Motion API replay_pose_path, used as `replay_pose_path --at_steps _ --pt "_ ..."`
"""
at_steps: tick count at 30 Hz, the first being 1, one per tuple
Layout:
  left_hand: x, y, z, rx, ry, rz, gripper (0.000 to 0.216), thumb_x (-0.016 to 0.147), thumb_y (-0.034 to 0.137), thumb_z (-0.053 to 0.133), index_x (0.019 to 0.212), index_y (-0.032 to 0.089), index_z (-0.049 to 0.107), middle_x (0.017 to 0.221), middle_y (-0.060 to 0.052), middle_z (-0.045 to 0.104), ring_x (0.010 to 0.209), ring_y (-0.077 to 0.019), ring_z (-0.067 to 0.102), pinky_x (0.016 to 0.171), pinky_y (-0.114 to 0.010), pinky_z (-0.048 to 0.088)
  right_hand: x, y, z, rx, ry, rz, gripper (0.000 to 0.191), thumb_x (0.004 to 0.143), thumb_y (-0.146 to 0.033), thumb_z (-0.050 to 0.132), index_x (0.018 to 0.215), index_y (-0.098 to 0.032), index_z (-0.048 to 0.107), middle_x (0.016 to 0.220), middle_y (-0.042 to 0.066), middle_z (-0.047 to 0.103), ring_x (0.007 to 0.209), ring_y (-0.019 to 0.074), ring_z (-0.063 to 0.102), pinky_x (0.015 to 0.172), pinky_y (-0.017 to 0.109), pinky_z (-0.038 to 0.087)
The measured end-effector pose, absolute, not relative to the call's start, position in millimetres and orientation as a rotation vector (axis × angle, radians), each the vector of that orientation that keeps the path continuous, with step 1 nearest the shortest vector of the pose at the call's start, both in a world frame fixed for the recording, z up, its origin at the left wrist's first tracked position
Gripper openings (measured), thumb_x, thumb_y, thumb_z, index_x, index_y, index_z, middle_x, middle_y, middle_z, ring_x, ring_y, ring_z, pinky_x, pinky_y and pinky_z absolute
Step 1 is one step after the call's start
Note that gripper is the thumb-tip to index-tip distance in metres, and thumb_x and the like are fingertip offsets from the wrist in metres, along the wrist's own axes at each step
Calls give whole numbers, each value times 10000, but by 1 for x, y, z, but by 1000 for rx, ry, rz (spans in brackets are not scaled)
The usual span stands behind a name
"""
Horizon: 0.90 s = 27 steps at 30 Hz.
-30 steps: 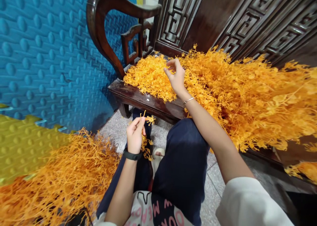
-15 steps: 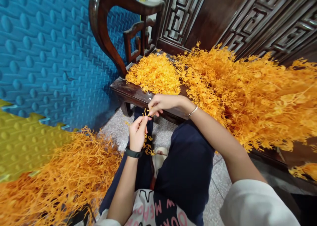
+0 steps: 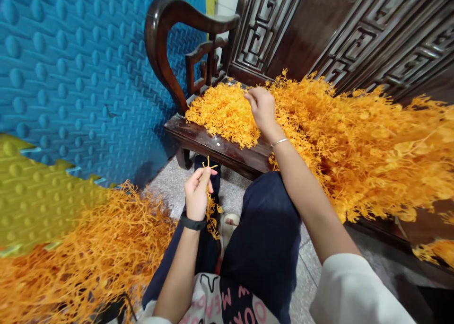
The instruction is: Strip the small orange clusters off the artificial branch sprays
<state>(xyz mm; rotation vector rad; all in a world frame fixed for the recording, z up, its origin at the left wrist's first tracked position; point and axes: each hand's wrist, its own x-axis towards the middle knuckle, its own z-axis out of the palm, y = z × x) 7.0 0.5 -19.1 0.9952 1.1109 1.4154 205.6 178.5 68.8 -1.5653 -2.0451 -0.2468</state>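
Observation:
My left hand (image 3: 197, 191) is closed in a pinch over my left knee. Between thumb and fingers it holds a thin yellow-orange artificial plant stem (image 3: 209, 164), whose bare forked tip points up, while a frilly part dangles below. My right hand (image 3: 262, 107) is above the right side of a pile of small yellow-orange plastic blossoms (image 3: 225, 113) on the wooden bench. Its fingers are curled together; whatever lies between them is hidden or too small to see.
Right of the pile, a big heap of orange artificial sprigs (image 3: 369, 158) covers the dark bench (image 3: 244, 159). A curved armrest (image 3: 156, 35) rises at its left end. Bare orange stems (image 3: 95, 253) lie at lower left, beside blue foam mat (image 3: 81, 78) and yellow-green foam mat (image 3: 46, 191).
My right hand has left the stem tip and moved up and right to the blossom pile. The left hand stays put, holding the stem. The view has shifted slightly.

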Motion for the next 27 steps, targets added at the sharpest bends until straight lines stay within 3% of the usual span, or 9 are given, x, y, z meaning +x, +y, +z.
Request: replay_pose_path --at_steps 6,10,13,16,19,22,27 --pt "9 4 -12 863 949 1301 316 820 405 426 963 165 575 542 18 538 442 -84 414 435 -201 315 216 195 38 -1580 -1888 -354 514 900 -520 231 1183 -173 482 1245 139 420 1169 278 350 927 495 306" --pt "7 6 -16 829 785 1321 342 773 292 421 1088 177 489 745 -26 627 672 -131 559 609 -242 433 208 193 42 -1559 -1847 -358 479 892 -520 264 1095 -197 554 1305 115 399 1199 264 317 961 465 277" --pt "6 9 -24 865 808 1368 406 747 199 485 1151 190 449 896 -51 637 787 -144 594 689 -263 449 195 177 57 -1491 -1935 -138 472 887 -525 282 1036 -197 586 1182 105 514 1104 231 425 909 413 336" --pt "6 12 -30 876 856 1429 497 736 194 582 1195 223 396 1015 -64 620 846 -149 621 752 -276 464 177 150 70 -1350 -2254 436 542 885 -541 276 851 -134 632 865 87 624 827 151 540 776 293 396" --pt "6 13 -32 869 865 1447 549 709 216 650 1192 235 388 1050 -73 611 894 -158 629 830 -298 466 157 122 71 -1168 -2656 991 494 818 -545 448 735 -96 636 684 43 611 621 84 505 626 213 372" --pt "5 14 -32 861 910 1459 519 699 254 674 1156 220 432 987 -67 623 884 -156 629 843 -308 478 140 106 63 -1046 -2892 1109 361 774 -437 577 740 -83 640 635 19 592 554 59 455 552 193 323" --pt "8 14 -34 884 997 1479 454 684 270 686 1087 190 492 927 -53 631 831 -143 636 786 -283 503 132 104 60 -1003 -2957 1120 233 798 -283 569 736 -76 657 606 18 593 539 63 469 559 201 329"
